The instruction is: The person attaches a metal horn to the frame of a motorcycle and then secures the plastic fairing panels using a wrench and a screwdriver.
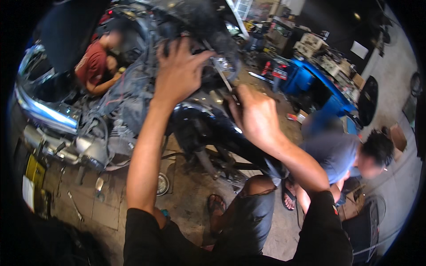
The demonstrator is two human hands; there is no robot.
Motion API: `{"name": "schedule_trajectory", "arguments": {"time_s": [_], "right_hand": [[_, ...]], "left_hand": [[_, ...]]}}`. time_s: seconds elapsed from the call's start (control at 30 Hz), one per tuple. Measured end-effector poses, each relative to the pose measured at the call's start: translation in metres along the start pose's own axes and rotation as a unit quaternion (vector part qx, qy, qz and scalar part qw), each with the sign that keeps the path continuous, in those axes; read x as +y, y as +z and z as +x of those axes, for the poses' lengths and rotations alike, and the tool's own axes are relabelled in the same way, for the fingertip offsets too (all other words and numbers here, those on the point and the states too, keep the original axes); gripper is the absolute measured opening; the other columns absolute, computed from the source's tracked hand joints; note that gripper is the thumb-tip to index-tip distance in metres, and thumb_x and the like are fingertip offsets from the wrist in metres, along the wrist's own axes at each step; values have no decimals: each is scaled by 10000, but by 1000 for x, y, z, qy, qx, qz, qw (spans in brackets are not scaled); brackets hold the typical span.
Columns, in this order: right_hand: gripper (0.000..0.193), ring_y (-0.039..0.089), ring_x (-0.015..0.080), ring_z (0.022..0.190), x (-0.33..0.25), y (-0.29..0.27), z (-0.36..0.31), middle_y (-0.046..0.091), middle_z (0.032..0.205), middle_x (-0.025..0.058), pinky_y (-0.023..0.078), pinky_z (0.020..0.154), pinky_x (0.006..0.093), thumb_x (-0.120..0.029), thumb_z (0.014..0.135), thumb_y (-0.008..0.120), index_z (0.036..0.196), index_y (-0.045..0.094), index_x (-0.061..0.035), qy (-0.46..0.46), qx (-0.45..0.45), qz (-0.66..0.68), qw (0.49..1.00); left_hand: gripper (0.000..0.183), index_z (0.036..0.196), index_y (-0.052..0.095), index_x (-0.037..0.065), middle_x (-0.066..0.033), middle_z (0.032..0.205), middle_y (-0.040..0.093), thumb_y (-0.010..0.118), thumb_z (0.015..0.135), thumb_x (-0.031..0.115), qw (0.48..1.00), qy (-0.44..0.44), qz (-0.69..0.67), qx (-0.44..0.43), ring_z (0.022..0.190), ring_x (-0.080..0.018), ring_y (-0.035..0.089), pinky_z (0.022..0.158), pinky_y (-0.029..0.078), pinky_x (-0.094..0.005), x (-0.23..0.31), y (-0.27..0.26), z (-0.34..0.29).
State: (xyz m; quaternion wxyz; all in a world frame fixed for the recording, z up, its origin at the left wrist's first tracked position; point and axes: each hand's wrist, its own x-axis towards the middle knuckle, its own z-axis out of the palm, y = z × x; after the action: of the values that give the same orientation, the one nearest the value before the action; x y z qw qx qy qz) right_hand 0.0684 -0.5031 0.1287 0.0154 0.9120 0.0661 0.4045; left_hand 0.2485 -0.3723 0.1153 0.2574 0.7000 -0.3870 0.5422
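Observation:
My left hand (pixel 181 73) is open, fingers spread over the dark, partly stripped front of a motorcycle. Its fingertips seem to rest on the parts there; blur hides the exact contact. To its right, my right hand (pixel 256 111) is closed around a tool with a thin metal shaft (pixel 223 79). The shaft slants up and left from my fist toward the dark parts beside my left hand; the fist hides its grip end. Below both hands curves a glossy black body panel (pixel 213 122) of the motorcycle.
At left a person in a red shirt (pixel 92 64) works behind another stripped motorcycle (pixel 91 146). A person in a grey shirt (pixel 333 153) bends low at right. Behind stands a blue cabinet (pixel 306 80) beside cluttered parts. A wrench (pixel 75 206) lies on the floor.

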Motion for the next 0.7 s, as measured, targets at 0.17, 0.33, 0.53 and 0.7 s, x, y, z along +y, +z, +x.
{"name": "schedule_trajectory", "arguments": {"time_s": [0.17, 0.33, 0.53, 0.7], "right_hand": [[160, 637, 397, 697, -38, 2, 26, 621, 767, 195, 505, 615, 466, -117, 887, 687, 921, 571, -12, -73, 84, 36, 993], [150, 657, 343, 679, -39, 1, 73, 657, 788, 159, 516, 592, 389, -107, 867, 743, 958, 651, -31, -128, 180, 42, 974], [148, 680, 339, 639, -7, -7, 26, 672, 751, 167, 536, 601, 405, -114, 888, 722, 898, 610, -17, 11, 145, 54, 988], [186, 657, 427, 665, 5, 10, 9, 636, 722, 250, 514, 611, 504, -153, 940, 633, 948, 542, 8, 7, -15, -12, 1000]], "left_hand": [[272, 1149, 709, 259, -166, 1233, 531, 603, 903, 209, 1000, 12, -7, 13, 1225, -371, 453, 1095, 229, -578, -20, -15, -11], [284, 1125, 719, 231, -152, 1210, 575, 630, 862, 177, 999, -13, -14, 33, 1244, -340, 497, 1110, 250, -590, -10, -9, -4], [259, 1152, 711, 284, -131, 1215, 552, 603, 921, 240, 999, 15, -29, 21, 1218, -369, 478, 1082, 239, -597, -17, -7, -8], [314, 1171, 708, 325, -117, 1169, 553, 599, 905, 200, 999, 12, -41, 17, 1192, -339, 496, 1086, 243, -600, -17, -7, -8]]}}
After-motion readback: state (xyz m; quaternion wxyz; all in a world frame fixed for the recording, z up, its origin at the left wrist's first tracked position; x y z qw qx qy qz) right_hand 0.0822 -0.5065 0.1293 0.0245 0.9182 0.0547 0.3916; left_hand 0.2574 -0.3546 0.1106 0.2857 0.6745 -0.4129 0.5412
